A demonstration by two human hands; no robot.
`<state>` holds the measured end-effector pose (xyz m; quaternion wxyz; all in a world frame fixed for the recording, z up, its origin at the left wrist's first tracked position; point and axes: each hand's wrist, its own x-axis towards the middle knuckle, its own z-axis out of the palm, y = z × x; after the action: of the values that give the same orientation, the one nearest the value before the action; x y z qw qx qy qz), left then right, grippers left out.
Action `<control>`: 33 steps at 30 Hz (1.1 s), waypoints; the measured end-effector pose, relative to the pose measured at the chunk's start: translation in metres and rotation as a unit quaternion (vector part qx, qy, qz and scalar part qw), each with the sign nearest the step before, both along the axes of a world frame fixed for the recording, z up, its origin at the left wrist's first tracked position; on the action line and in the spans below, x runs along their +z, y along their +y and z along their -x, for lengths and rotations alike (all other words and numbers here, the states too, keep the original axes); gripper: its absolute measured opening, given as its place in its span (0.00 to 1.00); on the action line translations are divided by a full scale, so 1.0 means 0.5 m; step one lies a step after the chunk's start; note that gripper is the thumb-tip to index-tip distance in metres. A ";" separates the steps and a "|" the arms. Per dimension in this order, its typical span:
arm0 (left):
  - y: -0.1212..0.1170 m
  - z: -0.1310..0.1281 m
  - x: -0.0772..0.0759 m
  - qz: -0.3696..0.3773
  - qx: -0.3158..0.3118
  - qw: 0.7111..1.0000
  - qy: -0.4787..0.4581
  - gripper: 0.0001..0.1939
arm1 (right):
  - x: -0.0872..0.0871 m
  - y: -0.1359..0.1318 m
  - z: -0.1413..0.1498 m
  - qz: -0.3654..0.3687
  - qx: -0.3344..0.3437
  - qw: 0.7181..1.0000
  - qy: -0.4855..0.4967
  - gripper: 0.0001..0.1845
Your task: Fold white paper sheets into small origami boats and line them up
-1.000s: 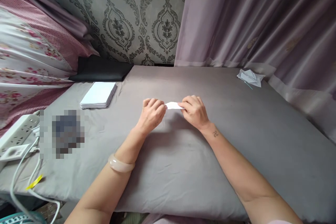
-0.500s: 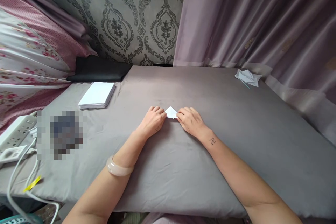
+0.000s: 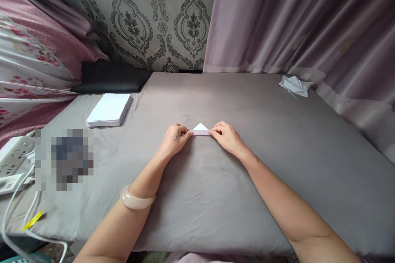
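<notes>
A small piece of folded white paper (image 3: 200,128) is held between my hands above the middle of the grey cloth-covered table (image 3: 197,197). It shows a triangular peak pointing away from me and a straight band along its near edge. My left hand (image 3: 177,137) pinches the band's left end between thumb and fingers. At the right end, my right hand (image 3: 226,136) does the same. Both hands are closed, and their fingertips cover the paper's two ends. A pale bangle (image 3: 137,199) circles my left forearm.
A stack of white paper (image 3: 109,109) lies at the left, before a black folded item (image 3: 114,76). Folded white papers (image 3: 295,85) sit far right beside a thin bluish stick. A power strip (image 3: 15,156) with white cables is at the left edge, near a blurred-out patch.
My hands have turned so the thumbs now show on the near side. The paper's near edge now appears as a straight band. The view has shifted slightly.
</notes>
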<state>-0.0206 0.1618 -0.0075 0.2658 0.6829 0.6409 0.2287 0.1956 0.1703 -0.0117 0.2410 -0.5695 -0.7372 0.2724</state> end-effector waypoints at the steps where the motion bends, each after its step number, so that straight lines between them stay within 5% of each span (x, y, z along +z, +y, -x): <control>1: 0.000 -0.002 0.001 0.005 0.007 1.000 0.003 0.13 | -0.001 0.004 -0.001 0.013 -0.005 1.000 0.006 0.11; 33: 0.006 -0.007 0.003 0.043 0.067 0.997 -0.007 0.13 | 0.009 0.024 0.004 0.085 -0.058 0.994 0.037 0.13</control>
<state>-0.0172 0.1649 -0.0062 0.2838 0.6248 0.6925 0.2226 0.1934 0.1825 -0.0073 0.2344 -0.6195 -0.6676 0.3400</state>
